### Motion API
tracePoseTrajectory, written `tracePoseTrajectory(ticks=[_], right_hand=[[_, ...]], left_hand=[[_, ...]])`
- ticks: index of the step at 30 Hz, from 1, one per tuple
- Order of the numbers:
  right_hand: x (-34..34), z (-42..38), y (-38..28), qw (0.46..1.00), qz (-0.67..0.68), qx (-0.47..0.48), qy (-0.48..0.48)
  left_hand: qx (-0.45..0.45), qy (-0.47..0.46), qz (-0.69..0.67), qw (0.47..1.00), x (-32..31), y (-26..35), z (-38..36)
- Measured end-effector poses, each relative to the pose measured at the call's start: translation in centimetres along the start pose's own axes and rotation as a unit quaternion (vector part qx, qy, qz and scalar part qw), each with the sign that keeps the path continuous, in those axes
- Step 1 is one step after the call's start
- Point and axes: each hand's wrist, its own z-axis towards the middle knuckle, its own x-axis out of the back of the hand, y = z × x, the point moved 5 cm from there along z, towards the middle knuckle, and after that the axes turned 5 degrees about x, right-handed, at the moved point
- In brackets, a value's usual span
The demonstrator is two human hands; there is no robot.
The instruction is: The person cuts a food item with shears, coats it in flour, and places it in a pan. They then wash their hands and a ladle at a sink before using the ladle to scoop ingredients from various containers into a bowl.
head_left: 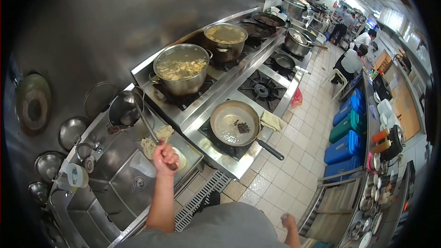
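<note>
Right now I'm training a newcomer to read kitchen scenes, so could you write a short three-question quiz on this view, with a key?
1. Which hand grips the long handle?
2. True or false: the cloth lies inside the pan.
3. Among the blue bins stands one bin of another colour: a) red, b) green, c) yellow?

Key:
1. The left hand.
2. False: the cloth lies outside the pan, at the stove's edge.
3. b, the green bin.

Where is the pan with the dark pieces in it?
In the head view, the pan sits on the near end of the stove, just right of centre, beside the yellowish cloth and right of the left hand.
</note>
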Motion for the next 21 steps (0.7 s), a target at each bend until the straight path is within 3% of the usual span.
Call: tracePoseTrajectory(ticks=[3,4,6,7,10,14,16,18,20,21], right_hand=[[8.0,2.5,-14.7,0.978,0.166,0.126,-0.02],[11.2,0.9,-20.8,0.966,0.201,0.165,-0.017],[16.6,-3.5,-32.2,0.93,0.276,0.24,-0.034],[17.5,-4.7,-36.2,0.904,0.32,0.277,-0.062],[19.2,-8.4,-45.8,0.831,0.392,0.358,-0.167],[19.1,-12.7,-55.3,0.754,0.381,0.489,-0.219],[19.8,-14.6,-58.3,0.764,0.358,0.486,-0.227],[19.6,-15.5,-59.1,0.771,0.328,0.485,-0.249],[19.9,-14.3,-57.8,0.788,0.408,0.432,-0.162],[20.0,-12.7,-56.4,0.795,0.389,0.451,-0.113]], left_hand=[[0.036,0.094,0.099,0.99,0.8,-3.9,-1.0],[0.049,0.168,0.147,0.973,0.7,-5.0,-1.4],[-0.016,0.235,0.293,0.927,-0.8,-7.9,-2.1],[0.007,0.243,0.351,0.904,-3.1,-9.1,-3.2],[-0.004,0.173,0.444,0.879,-2.2,-12.7,-5.2],[0.037,0.048,0.504,0.862,-5.2,-17.1,-7.8],[0.05,-0.018,0.533,0.845,-5.3,-18.3,-8.5],[0.061,-0.131,0.599,0.787,-6.4,-18.5,-8.6],[0.058,-0.204,0.675,0.707,-8.3,-14.5,-7.9],[0.082,-0.12,0.73,0.668,-7.0,-9.8,-6.6]])
